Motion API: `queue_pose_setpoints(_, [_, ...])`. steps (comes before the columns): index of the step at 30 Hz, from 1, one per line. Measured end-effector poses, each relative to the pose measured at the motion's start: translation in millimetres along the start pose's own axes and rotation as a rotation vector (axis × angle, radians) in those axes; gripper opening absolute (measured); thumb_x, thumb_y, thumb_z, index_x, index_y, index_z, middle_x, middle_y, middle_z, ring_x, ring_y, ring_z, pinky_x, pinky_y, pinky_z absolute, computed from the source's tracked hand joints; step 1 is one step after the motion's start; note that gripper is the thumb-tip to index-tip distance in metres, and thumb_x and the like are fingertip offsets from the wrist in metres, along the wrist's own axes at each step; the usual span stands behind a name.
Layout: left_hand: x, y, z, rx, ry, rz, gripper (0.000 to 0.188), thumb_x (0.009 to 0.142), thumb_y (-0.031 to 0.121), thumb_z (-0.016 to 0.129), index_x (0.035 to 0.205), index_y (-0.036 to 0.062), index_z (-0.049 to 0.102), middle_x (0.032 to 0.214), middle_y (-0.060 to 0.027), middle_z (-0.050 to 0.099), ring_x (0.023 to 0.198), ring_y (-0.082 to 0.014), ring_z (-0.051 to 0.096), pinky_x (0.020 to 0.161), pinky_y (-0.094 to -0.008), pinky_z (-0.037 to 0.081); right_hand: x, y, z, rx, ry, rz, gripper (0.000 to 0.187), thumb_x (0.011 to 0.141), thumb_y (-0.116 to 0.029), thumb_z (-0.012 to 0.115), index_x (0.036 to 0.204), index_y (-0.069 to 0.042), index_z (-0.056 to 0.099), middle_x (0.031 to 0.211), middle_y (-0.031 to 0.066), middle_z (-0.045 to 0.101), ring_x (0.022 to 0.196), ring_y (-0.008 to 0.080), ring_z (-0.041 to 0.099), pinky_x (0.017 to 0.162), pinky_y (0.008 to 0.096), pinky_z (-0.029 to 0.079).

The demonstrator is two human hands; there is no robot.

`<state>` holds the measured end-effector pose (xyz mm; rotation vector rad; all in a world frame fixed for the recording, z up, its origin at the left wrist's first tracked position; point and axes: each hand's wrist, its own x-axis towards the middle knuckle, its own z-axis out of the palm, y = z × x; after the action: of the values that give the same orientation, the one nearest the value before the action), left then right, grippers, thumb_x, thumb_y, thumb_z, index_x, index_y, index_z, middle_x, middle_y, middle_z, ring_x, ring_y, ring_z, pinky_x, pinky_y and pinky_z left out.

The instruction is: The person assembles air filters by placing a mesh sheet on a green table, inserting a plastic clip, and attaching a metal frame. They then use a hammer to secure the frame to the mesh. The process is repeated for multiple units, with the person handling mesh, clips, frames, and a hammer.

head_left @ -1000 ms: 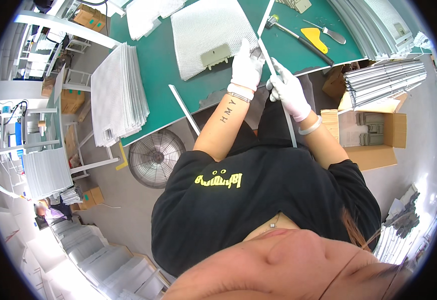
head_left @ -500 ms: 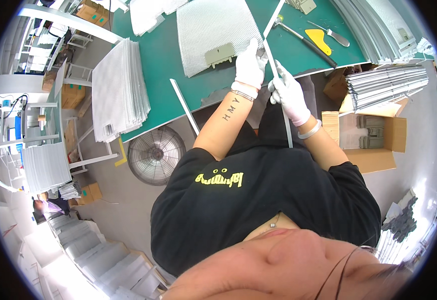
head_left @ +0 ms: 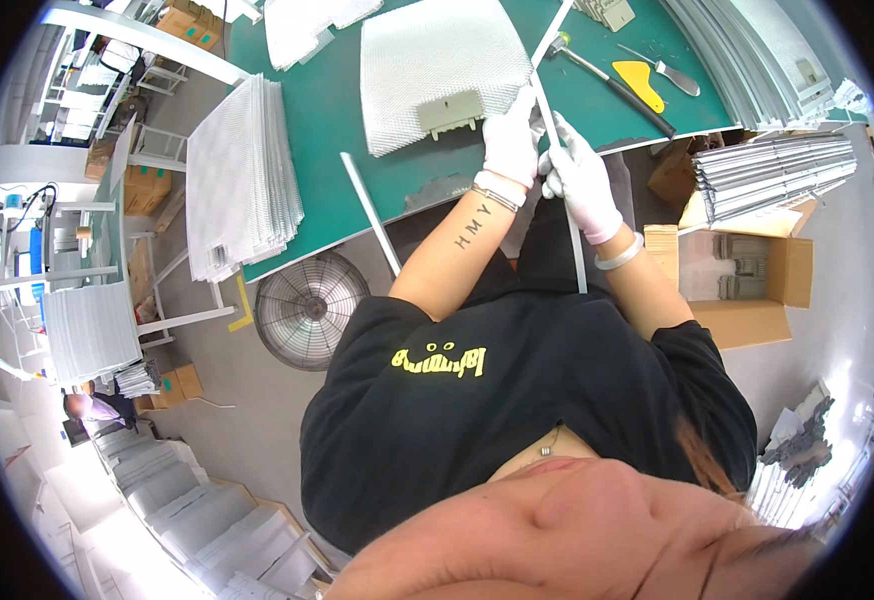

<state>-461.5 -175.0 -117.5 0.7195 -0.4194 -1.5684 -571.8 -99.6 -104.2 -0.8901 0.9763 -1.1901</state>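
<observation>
My right hand [head_left: 579,178], in a white glove, is closed round a long, thin, pale metal strip [head_left: 575,255] that slants down toward my lap. Close beside it, my gloved left hand [head_left: 509,138] has its fingers bent against the strip's upper part; what they grip is hidden. Another pale strip [head_left: 554,28] meets this one at an angle just above my hands. A white mesh sheet [head_left: 437,55] lies on the green table [head_left: 332,110], left of the strips. On its near edge rests a grey plastic piece [head_left: 451,113] with small prongs.
A hammer [head_left: 612,85], a yellow scraper [head_left: 639,85] and a screwdriver [head_left: 679,78] lie at right. Stacked mesh sheets [head_left: 242,180] overhang the table's left side. Another strip [head_left: 367,210] juts over the front edge. A floor fan [head_left: 313,310] and an open carton [head_left: 747,322] stand below.
My left hand has shifted slightly right and down, closer to my right hand. The small grey bit seen at its fingertips is now hidden. My right hand still holds the strip.
</observation>
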Motion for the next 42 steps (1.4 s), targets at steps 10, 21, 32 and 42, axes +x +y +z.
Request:
queue_pose_setpoints(10, [-53,9,-12,-0.139,-0.177,-0.108,0.037,0.107,0.021,0.050,0.135,-0.0025,0.050,0.136,-0.0144,0.055,0.126,-0.0242,0.053,0.109,-0.0402,0.044,89,-40,-6,-0.407,-0.149,0.070,0.041,0.097,-0.036,0.067,0.122,-0.003,0.064,0.085,-0.0006,0.062,0.062,0.0047,0.055,0.058,0.0219,0.050])
queue_pose_setpoints(21, [-55,179,-158,0.898,-0.131,0.304,0.044,0.110,0.026,0.037,0.138,-0.0058,0.050,0.136,-0.0178,0.059,0.124,-0.0297,0.057,0.107,-0.0417,0.045,99,-26,-11,0.017,-0.346,0.197,0.019,0.098,-0.019,0.066,0.091,-0.011,0.051,0.076,-0.0036,0.048,0.058,0.0056,0.043,0.060,0.0246,0.046])
queue_pose_setpoints(32, [-85,188,-77,0.560,-0.137,0.256,0.052,0.095,-0.002,0.062,0.143,-0.0097,0.044,0.131,-0.0170,0.062,0.115,-0.0226,0.065,0.097,-0.0400,0.058,56,-73,-12,-0.114,-0.265,-0.144,0.022,0.102,-0.023,0.060,0.091,-0.011,0.046,0.074,-0.0026,0.043,0.064,0.0076,0.042,0.066,0.0267,0.046])
queue_pose_setpoints(42, [-128,182,-43,0.285,-0.149,0.375,0.064,0.099,0.006,0.059,0.153,-0.0058,0.027,0.116,-0.0076,0.061,0.097,-0.0107,0.056,0.089,-0.0272,0.048,20,-105,6,-0.109,-0.309,-0.237,0.023,0.102,-0.020,0.057,0.115,-0.001,0.053,0.077,-0.0008,0.049,0.063,0.0073,0.043,0.068,0.0273,0.048])
